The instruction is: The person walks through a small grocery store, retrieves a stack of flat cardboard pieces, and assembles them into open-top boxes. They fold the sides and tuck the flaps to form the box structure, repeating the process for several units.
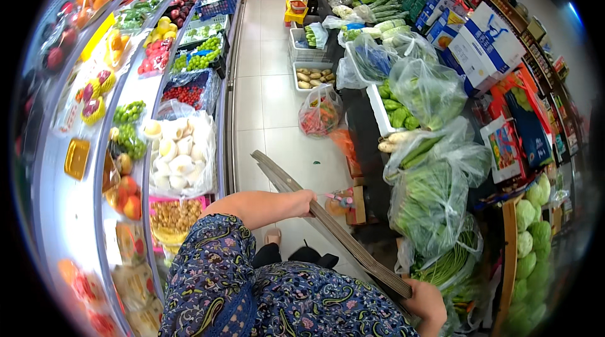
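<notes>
Green vegetables are held in clear plastic bags (428, 198) on the right; pale round produce fills a bag (178, 154) on the refrigerated shelf (82, 211). A flattened stack of cardboard (328, 220) is gripped above the floor, the left hand (301, 201) clenched around its middle and the right hand (423, 304) at its near end.

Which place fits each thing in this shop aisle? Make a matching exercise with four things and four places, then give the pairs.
Things:
1. flattened cardboard
2. white crate of potatoes
3. cabbages
4. green grapes

Places:
A. on the floor, far up the aisle
B. in the chilled display on the left
C. held by the left hand and right hand
D. on the wooden rack at the right

Pairs: 1-C, 2-A, 3-D, 4-B
</notes>
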Action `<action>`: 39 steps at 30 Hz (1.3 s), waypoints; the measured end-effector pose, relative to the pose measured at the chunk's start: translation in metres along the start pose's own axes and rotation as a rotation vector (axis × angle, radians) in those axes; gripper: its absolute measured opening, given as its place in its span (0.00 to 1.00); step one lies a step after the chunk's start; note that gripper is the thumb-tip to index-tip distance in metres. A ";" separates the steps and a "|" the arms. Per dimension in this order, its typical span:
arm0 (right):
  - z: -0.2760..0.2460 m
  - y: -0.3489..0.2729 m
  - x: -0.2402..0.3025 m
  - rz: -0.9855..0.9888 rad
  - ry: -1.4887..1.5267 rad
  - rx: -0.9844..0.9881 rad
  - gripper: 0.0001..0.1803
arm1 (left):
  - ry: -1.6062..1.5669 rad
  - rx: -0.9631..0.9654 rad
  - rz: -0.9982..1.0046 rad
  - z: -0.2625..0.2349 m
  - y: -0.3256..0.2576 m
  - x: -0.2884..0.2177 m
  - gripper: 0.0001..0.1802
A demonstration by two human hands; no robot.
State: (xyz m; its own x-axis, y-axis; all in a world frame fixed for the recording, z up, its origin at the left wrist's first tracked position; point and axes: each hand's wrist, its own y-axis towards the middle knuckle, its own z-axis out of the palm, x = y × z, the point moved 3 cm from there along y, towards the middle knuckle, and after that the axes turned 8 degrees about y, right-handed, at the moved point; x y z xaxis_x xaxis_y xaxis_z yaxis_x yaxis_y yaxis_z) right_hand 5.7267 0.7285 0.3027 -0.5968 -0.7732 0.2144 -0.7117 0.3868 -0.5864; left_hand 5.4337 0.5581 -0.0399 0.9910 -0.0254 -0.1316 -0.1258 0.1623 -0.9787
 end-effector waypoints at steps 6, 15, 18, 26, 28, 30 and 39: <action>-0.057 0.108 0.130 0.028 -0.017 -0.001 0.24 | 0.087 -0.041 0.041 -0.021 0.011 -0.180 0.17; -0.139 0.325 0.310 -0.026 -0.003 0.020 0.21 | 0.164 -0.076 0.111 -0.077 0.067 -0.488 0.13; -0.178 0.386 0.379 -0.060 -0.015 0.039 0.22 | 0.150 -0.114 0.111 -0.090 0.058 -0.591 0.14; -0.270 0.568 0.578 -0.084 -0.068 0.018 0.23 | 0.070 -0.063 0.172 -0.147 0.102 -0.844 0.16; -0.289 0.606 0.621 -0.060 -0.035 0.028 0.23 | 0.043 -0.015 0.149 -0.143 0.108 -0.910 0.16; -0.307 0.650 0.649 -0.061 -0.112 0.061 0.22 | 0.020 0.081 0.090 -0.149 0.116 -0.969 0.18; -0.417 0.850 0.830 -0.089 -0.134 0.041 0.19 | -0.064 0.020 0.192 -0.180 0.204 -1.242 0.11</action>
State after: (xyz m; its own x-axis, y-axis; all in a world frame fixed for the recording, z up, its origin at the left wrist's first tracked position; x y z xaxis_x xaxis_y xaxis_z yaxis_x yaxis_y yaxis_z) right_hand 4.4717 0.6247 0.3078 -0.4755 -0.8646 0.1628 -0.7421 0.2948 -0.6020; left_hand 4.1693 0.4454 -0.1048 0.9499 0.0702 -0.3046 -0.3124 0.1776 -0.9332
